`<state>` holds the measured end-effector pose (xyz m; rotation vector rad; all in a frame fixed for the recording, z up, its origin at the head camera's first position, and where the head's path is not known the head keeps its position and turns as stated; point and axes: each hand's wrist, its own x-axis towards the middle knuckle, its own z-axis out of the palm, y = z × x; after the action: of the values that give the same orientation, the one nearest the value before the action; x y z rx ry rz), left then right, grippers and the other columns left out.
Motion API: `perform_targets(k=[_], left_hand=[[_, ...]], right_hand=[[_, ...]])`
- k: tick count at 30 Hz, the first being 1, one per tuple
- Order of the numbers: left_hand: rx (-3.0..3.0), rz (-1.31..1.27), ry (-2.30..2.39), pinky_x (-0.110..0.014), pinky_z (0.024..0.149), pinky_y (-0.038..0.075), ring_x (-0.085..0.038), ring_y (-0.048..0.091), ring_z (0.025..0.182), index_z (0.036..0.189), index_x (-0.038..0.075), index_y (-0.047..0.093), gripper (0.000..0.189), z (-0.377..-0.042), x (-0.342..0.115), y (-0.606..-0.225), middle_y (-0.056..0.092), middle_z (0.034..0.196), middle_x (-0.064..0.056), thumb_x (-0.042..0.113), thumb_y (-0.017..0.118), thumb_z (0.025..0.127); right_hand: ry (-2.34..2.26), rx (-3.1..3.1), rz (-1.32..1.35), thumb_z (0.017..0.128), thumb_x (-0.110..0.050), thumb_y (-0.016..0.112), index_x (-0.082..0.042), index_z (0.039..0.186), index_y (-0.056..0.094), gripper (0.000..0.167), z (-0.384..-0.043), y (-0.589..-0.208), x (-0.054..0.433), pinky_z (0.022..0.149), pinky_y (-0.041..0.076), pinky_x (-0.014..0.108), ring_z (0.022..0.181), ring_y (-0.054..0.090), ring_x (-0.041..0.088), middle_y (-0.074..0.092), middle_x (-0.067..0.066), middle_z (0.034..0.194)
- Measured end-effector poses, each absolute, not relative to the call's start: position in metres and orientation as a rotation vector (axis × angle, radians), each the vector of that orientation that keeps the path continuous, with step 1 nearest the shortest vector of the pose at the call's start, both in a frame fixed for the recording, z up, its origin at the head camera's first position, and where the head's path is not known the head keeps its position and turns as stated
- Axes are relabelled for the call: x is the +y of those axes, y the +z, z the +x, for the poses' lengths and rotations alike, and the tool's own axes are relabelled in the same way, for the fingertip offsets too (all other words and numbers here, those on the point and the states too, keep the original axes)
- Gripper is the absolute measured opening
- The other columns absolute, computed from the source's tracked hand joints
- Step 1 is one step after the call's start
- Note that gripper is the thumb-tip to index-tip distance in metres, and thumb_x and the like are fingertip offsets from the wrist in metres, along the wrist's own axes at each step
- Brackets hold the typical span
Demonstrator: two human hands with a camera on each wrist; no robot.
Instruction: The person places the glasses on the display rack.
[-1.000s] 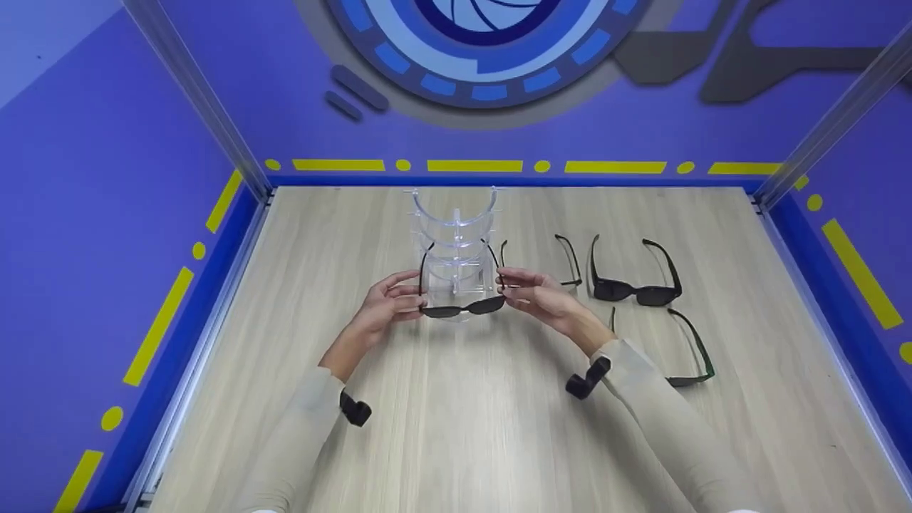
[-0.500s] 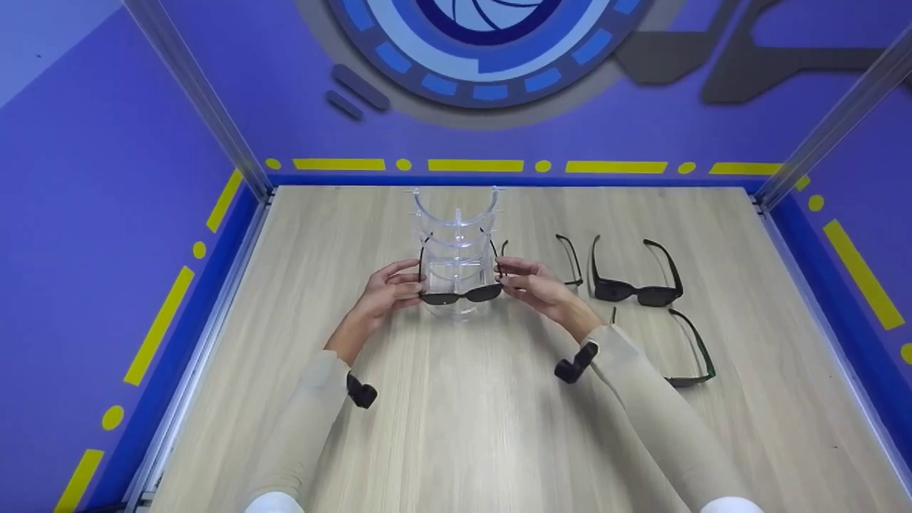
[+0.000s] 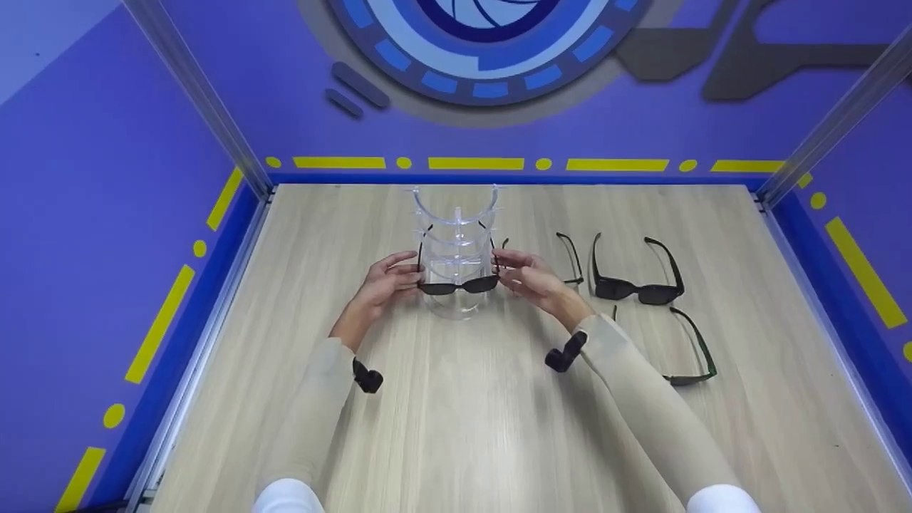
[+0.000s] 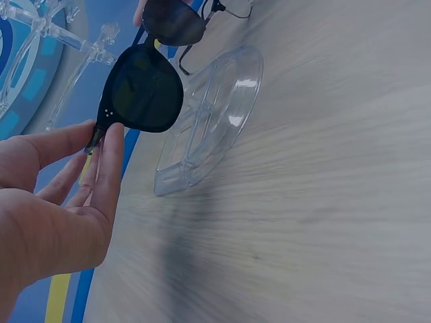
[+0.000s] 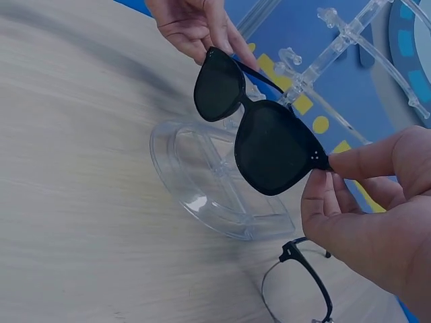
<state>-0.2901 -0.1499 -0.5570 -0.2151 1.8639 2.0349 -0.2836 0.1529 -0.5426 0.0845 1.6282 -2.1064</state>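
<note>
Black sunglasses (image 3: 458, 286) hang in front of a clear tiered eyewear stand (image 3: 458, 214), lenses toward me and temples reaching back along its sides. My left hand (image 3: 385, 287) pinches the frame at its left hinge between thumb and fingers. At the opposite hinge my right hand (image 3: 534, 281) pinches it likewise. In the left wrist view the dark lens (image 4: 147, 89) is above the stand's clear base (image 4: 229, 101). The right wrist view shows both lenses of the sunglasses (image 5: 273, 148) raised over that base (image 5: 195, 202). Whether the temples rest on a tier I cannot tell.
To the right lie black sunglasses (image 3: 638, 292), a dark-green-edged pair (image 3: 702, 349) partly behind my right sleeve, and thin-rimmed glasses (image 3: 570, 256) partly behind my right hand. Blue panels (image 3: 499, 142) wall the wooden table (image 3: 456, 427) at the back and sides.
Both hands have moved the sunglasses away from me, closer in against the stand, with the temples reaching further along its sides. The other glasses stay put.
</note>
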Motion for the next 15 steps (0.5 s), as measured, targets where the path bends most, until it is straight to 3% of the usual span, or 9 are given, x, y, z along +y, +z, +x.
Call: perform_targets(k=[10,15], left_hand=[[1.855,-0.258,2.053,-0.049,0.109,0.051,-0.012,0.072,0.093,0.146,0.006,0.053,0.054,-0.296,-0.1481,-0.5611,0.059,0.142,-0.025,-0.002,0.067,0.094],[1.847,-0.278,2.076,-0.049,0.109,0.051,-0.021,0.073,0.103,0.145,0.006,0.054,0.053,-0.2985,-0.1484,-0.5638,0.059,0.142,-0.026,-0.003,0.067,0.095]], right_hand=[[-2.097,1.658,0.072,0.092,0.015,0.043,0.005,0.153,0.038,0.062,-0.2892,-0.5464,0.151,0.099,0.048,0.023,0.115,0.053,0.015,0.051,0.011,0.14],[-2.081,1.68,0.073,0.093,0.014,0.044,0.005,0.152,0.04,0.059,-0.2917,-0.546,0.1472,0.101,0.048,0.025,0.114,0.054,0.015,0.053,0.01,0.137]])
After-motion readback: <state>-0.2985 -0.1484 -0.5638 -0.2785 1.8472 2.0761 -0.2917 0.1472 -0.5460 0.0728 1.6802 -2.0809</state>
